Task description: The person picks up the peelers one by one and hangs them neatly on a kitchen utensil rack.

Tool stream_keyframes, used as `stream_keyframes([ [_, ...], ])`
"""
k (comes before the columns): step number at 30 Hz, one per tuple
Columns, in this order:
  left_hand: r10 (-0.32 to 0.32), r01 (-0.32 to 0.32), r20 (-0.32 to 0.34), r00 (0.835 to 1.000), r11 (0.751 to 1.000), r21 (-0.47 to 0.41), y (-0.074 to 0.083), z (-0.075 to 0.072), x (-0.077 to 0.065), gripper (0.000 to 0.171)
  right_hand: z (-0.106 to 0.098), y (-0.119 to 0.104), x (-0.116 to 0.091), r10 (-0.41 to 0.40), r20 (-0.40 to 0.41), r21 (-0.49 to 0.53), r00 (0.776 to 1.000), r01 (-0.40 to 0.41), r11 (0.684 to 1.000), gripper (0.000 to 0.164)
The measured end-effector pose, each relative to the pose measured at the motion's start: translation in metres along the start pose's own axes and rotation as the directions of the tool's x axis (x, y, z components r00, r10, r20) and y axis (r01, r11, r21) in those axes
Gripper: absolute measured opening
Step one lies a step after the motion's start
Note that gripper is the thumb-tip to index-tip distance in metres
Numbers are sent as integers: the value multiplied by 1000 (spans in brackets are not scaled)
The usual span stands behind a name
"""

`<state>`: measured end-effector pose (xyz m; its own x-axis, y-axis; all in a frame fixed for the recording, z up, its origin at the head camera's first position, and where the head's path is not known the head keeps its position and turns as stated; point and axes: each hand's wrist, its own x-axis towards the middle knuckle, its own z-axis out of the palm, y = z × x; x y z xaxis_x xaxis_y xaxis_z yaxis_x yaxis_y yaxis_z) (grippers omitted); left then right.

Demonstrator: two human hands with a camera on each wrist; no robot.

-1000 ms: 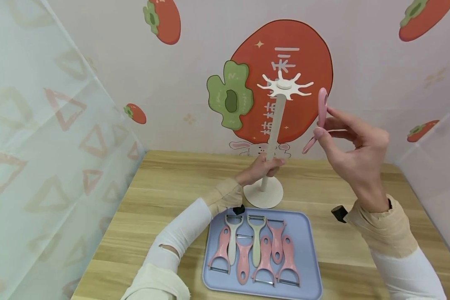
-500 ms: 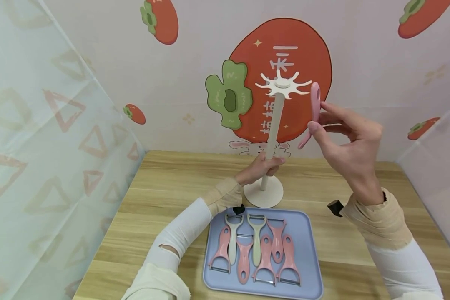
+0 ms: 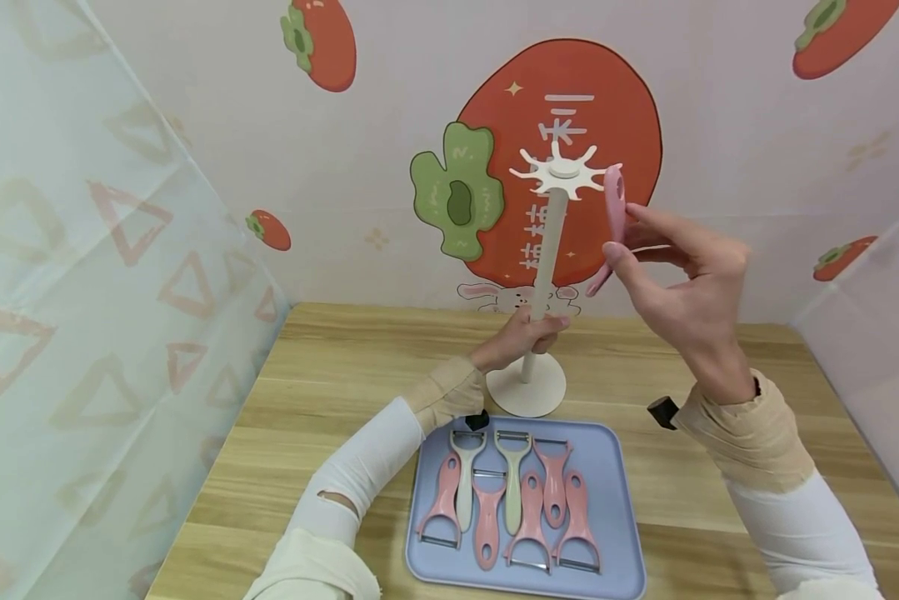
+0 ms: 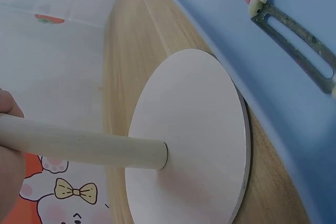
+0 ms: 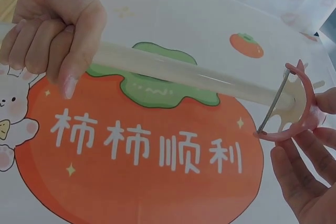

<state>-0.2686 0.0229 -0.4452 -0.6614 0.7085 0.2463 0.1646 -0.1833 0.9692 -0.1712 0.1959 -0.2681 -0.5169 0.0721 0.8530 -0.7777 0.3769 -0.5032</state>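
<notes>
My left hand (image 3: 515, 340) grips the pole (image 3: 550, 246) of a white stand low down, fingers curled round it as the right wrist view also shows. The stand's round base (image 4: 189, 108) rests on the table, and its top spreads into a ring of curved hooks (image 3: 561, 172). Beside the right-hand hooks, my right hand (image 3: 692, 283) pinches a pink peeler (image 3: 614, 204) between thumb and fingers. The peeler's handle hole points up and its blade end slants down. Whether the handle touches a hook cannot be told. From the right wrist, the peeler's blade frame (image 5: 307, 121) shows plainly.
A blue tray (image 3: 617, 542) lies in front of the stand, close to its base. On it are several pink peelers (image 3: 578, 521), a white peeler (image 3: 466, 479) and a pale green peeler (image 3: 512, 479). Behind the wooden table (image 3: 329, 375) rises a printed wall (image 3: 217, 100).
My right hand has moved left with the pink peeler, from clear of the stand's hooks to right beside them. The left hand and stand have stayed in place.
</notes>
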Motion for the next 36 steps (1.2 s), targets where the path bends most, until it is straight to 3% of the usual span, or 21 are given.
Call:
stream_keyframes([
  [15,15,-15,-8,1000,1000,9,-1,-4,0,46,15,-13,4,-14,36,-5,999,14,1000,38],
  [22,-11,11,-6,1000,1000,-25,-4,-2,0,30,20,-10,1,-32,11,-2,999,32,999,37],
  [32,3,-3,-9,1000,1000,-28,-3,0,0,21,19,-1,-4,-45,16,-26,999,46,999,39],
  [36,1,-1,-5,1000,1000,-31,-4,-1,0,25,17,5,-6,-38,24,-48,999,39,998,38],
])
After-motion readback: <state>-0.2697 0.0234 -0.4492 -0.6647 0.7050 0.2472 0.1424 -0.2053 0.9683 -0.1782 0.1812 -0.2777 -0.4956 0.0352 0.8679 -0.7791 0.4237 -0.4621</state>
